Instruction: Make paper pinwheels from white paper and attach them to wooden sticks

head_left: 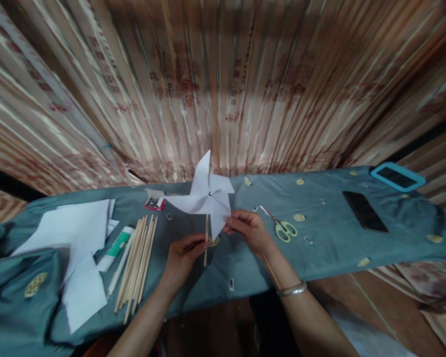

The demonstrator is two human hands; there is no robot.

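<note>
A white paper pinwheel [200, 202] stands upright in front of me, with a silver pin at its centre. My left hand [184, 255] is closed around its thin wooden stick [207, 228], fingers and thumb pinching the lower part. At the lower right blade, my right hand [250, 229] has its thumb and fingers closed on the paper edge. Just right of that hand lies a pair of scissors [282, 229] with light green handles. To the left of the pinwheel sits a small open red box [155, 202] of metal pins.
Several wooden sticks [137, 263], a white pen [121, 263], a green-and-white glue tube [115, 249] and white paper sheets [70, 230] lie at left. A black phone [364, 212] and a blue-framed tablet [398, 177] lie at right. A patterned curtain [223, 89] hangs behind the cloth-covered table [330, 243].
</note>
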